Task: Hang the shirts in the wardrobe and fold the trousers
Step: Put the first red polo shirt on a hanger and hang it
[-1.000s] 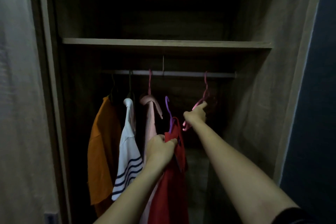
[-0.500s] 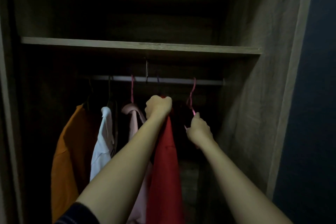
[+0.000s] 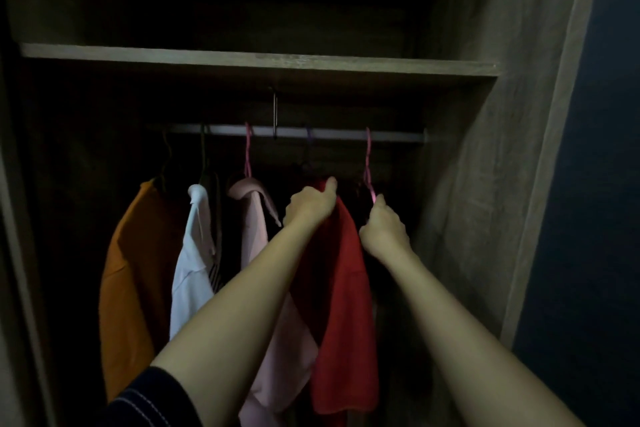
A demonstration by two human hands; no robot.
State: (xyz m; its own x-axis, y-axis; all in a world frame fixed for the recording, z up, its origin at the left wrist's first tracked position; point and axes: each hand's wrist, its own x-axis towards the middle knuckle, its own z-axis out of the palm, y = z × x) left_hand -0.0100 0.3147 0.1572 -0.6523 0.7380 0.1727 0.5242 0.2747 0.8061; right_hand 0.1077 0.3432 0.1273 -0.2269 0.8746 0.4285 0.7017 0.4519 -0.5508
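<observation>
Left grip clamps the red shirt at its shoulder, directly beneath the rail; right grip pinches the neighbouring pink hanger.

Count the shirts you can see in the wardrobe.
4: orange shirt far left, white shirt next, pink shirt middle, red shirt gripped by the left hand. Dark garments may hide between.
</observation>
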